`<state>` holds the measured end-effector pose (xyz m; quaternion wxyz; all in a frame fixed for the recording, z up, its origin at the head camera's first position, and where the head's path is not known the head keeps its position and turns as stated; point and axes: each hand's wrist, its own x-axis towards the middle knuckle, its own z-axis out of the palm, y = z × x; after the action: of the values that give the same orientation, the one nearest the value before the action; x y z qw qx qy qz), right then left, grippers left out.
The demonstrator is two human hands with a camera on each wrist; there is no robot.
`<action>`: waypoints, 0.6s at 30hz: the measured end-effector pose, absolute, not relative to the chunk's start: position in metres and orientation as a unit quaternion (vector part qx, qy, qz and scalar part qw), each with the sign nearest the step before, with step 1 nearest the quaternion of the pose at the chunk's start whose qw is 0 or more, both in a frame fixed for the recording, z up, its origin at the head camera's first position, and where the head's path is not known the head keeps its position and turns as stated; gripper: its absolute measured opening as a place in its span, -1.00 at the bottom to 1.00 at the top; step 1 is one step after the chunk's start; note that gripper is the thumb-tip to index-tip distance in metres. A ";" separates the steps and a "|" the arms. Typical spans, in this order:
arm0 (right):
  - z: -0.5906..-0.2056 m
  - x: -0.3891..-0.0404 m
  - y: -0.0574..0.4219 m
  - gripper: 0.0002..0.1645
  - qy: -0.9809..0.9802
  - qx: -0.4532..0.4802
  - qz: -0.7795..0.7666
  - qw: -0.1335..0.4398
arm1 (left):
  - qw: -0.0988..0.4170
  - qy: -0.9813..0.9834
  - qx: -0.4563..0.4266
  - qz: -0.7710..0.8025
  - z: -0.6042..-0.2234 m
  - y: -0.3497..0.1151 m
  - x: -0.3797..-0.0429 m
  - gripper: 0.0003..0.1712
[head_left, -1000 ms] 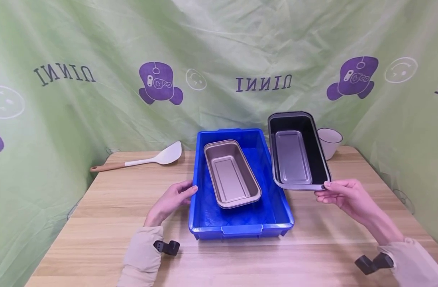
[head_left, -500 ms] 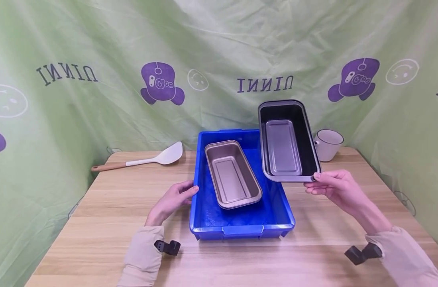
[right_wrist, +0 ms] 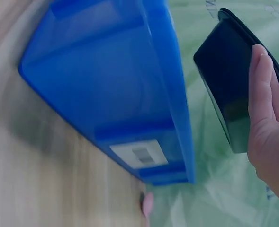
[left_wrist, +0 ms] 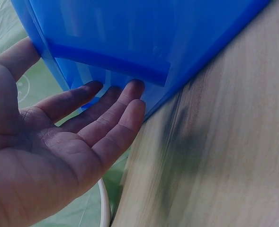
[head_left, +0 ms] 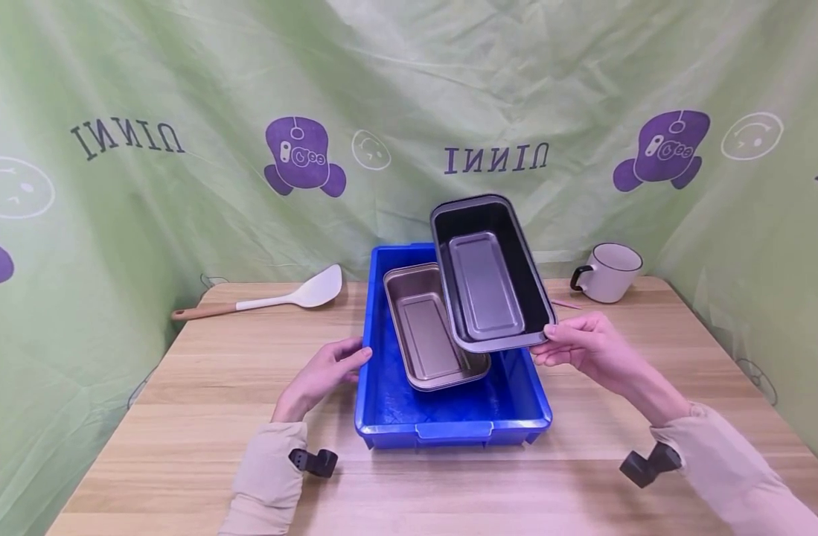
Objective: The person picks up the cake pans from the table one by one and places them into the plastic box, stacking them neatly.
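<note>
A black loaf pan [head_left: 485, 283] hangs tilted over the blue plastic bin [head_left: 452, 430], its hollow facing the head camera. My right hand [head_left: 586, 346] pinches the pan's near right corner, thumb on top of the rim; in the right wrist view the fingers [right_wrist: 261, 92] lie along its outside. Inside the bin rests a brown loaf pan [head_left: 415, 335], partly covered by the black one in the head view. My left hand [head_left: 324, 372] is at the bin's left side, thumb at the rim and the other fingers [left_wrist: 122, 116] loosely extended by the outer wall.
At the back left lies a white spatula [head_left: 318, 289] with a wooden handle. A white mug [head_left: 612, 274] with a black handle stands at the back right. Near it is a pink spoon [right_wrist: 148, 204]. A green printed curtain [head_left: 409, 89] encloses the table [head_left: 214, 402].
My right hand has carried the black loaf pan leftward, from beside the bin to over it, exposing the mug's handle and the spoon. My left hand and the bin stay in place.
</note>
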<state>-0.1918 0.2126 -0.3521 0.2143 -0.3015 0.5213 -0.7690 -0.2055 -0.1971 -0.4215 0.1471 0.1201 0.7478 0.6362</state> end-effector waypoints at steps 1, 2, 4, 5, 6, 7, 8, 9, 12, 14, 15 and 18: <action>-0.353 -0.192 0.210 -0.49 0.519 -0.295 -0.770 0.225 | 0.147 0.747 0.120 0.637 -0.422 -0.197 -0.206 -0.38; -0.353 -0.193 0.207 -0.49 0.515 -0.289 -0.771 0.237 | 0.147 0.747 0.121 0.637 -0.422 -0.197 -0.206 -0.38; -0.354 -0.194 0.201 -0.50 0.510 -0.275 -0.772 0.261 | 0.147 0.746 0.120 0.638 -0.422 -0.196 -0.206 -0.39; -0.355 -0.195 0.198 -0.51 0.508 -0.268 -0.773 0.271 | 0.147 0.746 0.121 0.638 -0.422 -0.196 -0.206 -0.39; -0.355 -0.195 0.195 -0.52 0.508 -0.263 -0.772 0.278 | 0.147 0.746 0.121 0.638 -0.422 -0.196 -0.206 -0.39; -0.355 -0.196 0.193 -0.53 0.511 -0.258 -0.769 0.285 | 0.147 0.746 0.121 0.638 -0.422 -0.196 -0.206 -0.39; -0.355 -0.196 0.190 -0.54 0.514 -0.253 -0.767 0.290 | 0.147 0.746 0.122 0.638 -0.422 -0.196 -0.206 -0.39; -0.356 -0.197 0.188 -0.55 0.519 -0.247 -0.764 0.294 | 0.148 0.745 0.123 0.638 -0.422 -0.197 -0.206 -0.39; -0.357 -0.199 0.182 -0.58 0.541 -0.222 -0.756 0.295 | 0.148 0.744 0.127 0.640 -0.422 -0.197 -0.206 -0.38; -0.357 -0.200 0.178 -0.60 0.555 -0.205 -0.751 0.293 | 0.149 0.743 0.129 0.640 -0.423 -0.197 -0.206 -0.37; -0.358 -0.201 0.176 -0.60 0.562 -0.197 -0.748 0.293 | 0.150 0.742 0.130 0.640 -0.423 -0.197 -0.206 -0.37; -0.357 -0.203 0.171 -0.62 0.576 -0.182 -0.741 0.294 | 0.152 0.744 0.131 0.637 -0.422 -0.198 -0.206 -0.35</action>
<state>-0.2034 0.1706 -0.3574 0.2937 -0.1821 0.5760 -0.7408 -0.2064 -0.1980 -0.4222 0.1517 0.1305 0.7442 0.6373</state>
